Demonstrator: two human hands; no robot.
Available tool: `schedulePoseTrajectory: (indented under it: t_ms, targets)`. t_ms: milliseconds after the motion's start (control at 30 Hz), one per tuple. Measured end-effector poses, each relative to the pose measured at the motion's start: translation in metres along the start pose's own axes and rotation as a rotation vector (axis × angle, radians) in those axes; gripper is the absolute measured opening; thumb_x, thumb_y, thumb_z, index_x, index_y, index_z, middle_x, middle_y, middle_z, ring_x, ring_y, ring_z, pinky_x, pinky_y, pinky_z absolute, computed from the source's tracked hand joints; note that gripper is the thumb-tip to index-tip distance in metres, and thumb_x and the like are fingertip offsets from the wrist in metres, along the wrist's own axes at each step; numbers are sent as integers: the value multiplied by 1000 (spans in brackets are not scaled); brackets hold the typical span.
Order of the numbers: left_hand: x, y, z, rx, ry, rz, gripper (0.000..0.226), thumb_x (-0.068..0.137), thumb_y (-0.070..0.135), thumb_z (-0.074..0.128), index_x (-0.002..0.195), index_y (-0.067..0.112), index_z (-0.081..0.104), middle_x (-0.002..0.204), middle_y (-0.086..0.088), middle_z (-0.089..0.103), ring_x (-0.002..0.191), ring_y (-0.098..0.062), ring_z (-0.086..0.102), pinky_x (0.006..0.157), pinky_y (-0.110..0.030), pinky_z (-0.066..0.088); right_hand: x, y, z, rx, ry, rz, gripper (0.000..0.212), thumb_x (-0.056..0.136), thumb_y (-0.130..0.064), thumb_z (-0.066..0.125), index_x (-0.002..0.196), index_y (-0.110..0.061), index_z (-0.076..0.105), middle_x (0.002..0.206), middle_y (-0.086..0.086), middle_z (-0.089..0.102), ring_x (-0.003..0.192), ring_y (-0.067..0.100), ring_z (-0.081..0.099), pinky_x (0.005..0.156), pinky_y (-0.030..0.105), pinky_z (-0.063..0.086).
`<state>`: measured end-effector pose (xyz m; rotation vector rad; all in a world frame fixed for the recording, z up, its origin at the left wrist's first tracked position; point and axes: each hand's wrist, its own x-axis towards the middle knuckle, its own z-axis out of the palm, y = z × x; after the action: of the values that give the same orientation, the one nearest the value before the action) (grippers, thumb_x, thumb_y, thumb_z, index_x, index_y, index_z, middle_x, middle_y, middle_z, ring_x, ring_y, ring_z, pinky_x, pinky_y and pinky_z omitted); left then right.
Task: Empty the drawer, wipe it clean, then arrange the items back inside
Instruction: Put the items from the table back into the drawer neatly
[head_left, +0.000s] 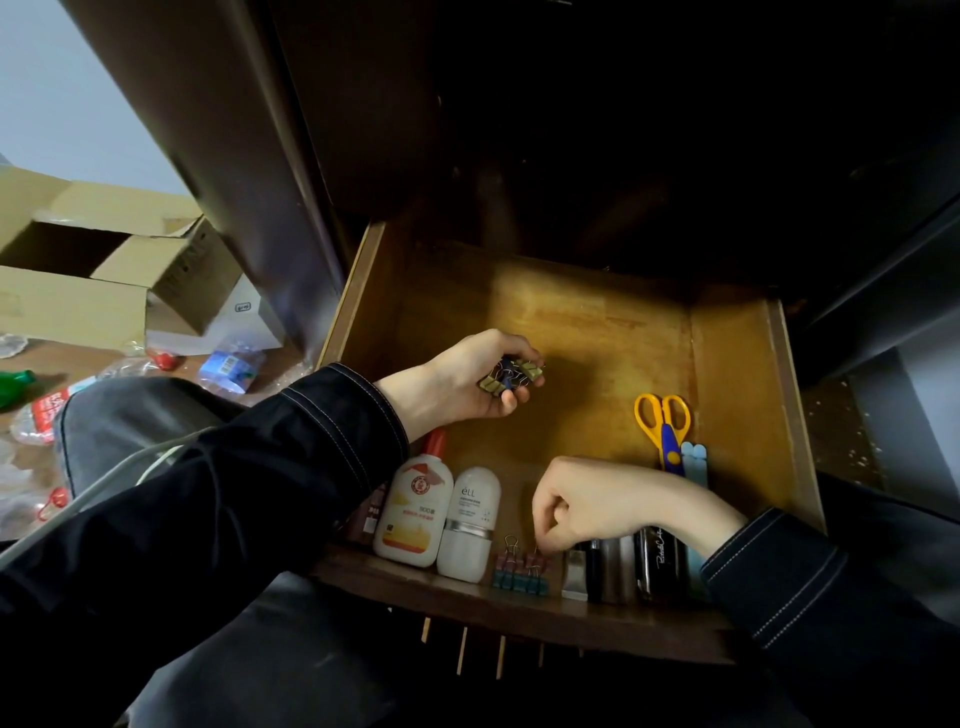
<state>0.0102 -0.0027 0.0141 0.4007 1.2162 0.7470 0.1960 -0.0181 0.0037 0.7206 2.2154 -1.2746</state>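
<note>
crowding binder clips (521, 569): white bottle (470, 525), glue bottle (415, 512), metal tube (575, 574)

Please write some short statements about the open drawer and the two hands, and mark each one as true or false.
1. The left hand holds a bunch of binder clips. True.
2. The scissors have red handles. False: the handles are yellow.
3. The right hand pinches at the pink and teal clips by the front edge of the drawer. True.
4. The glue bottle lies against the right wall. False: it lies at the front left, beside the white bottle.
5. The drawer is pushed shut. False: it is pulled open.
</note>
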Motion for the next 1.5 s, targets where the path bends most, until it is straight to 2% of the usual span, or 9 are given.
schedulePoseTrajectory:
  t_ms: [333,567,833,1033,1167,1233,1333,1433,1500]
  targets:
    - [0,0,0,-11,-10,-5,5,94,13,57,95,8,57,85,-9,61,58,-12,50,39,-16,37,2,0,1,-55,-18,27,11,89,-16,70,92,-9,79,49,-27,56,48,-7,51,44,7,33]
    - [1,0,-1,-20,-7,-8,8,94,13,57,99,8,57,86,-9,62,58,-12,51,39,-16,38,5,0,4,-63,8,48,9,85,-17,70,84,-16,79,55,-23,60,51,-2,50,58,25,42]
    - [1,0,-1,-19,-4,-12,6,94,13,57,97,8,58,86,-9,62,57,-12,51,39,-16,38,8,4,5,-77,8,25,9,86,-17,70,86,-17,79,56,-27,61,53,-6,53,50,12,38]
    - [0,0,-2,-25,-3,-11,8,94,13,57,99,7,58,86,-9,63,57,-12,52,39,-16,39,8,4,6,-68,0,28,11,86,-17,70,90,-16,80,62,-21,64,55,-5,54,56,18,42]
    - [-1,1,-1,-50,-26,-11,8,95,13,55,98,7,57,87,-10,60,58,-13,52,42,-17,40,4,1,2,-48,-9,13,11,88,-20,70,92,-14,79,54,-25,59,50,-4,51,47,10,34]
    - [-1,2,0,-86,-35,-23,11,96,15,52,98,5,55,86,-11,58,59,-14,51,44,-18,42,0,2,-5,-7,76,38,15,89,-29,71,87,-16,79,57,-22,60,50,-3,49,47,12,34]
    - [-4,4,1,-154,-27,-53,19,99,21,47,102,4,55,86,-12,55,61,-16,51,45,-20,46,-6,6,-23,70,383,102,22,92,-39,68,81,-21,77,70,-12,68,60,-1,55,60,25,47]
    - [-7,3,3,-182,-1,-99,31,100,24,48,123,3,52,96,-16,53,68,-22,54,49,-25,52,-10,10,-34,91,740,139,19,95,-42,62,89,-30,75,92,-15,73,96,1,66,87,36,56]
    - [-8,2,5,-175,10,-144,45,99,25,50,139,4,43,109,-19,49,75,-26,56,55,-30,57,-9,10,-35,129,892,120,17,95,-43,60,97,-33,73,95,-20,71,98,-2,64,87,34,55]
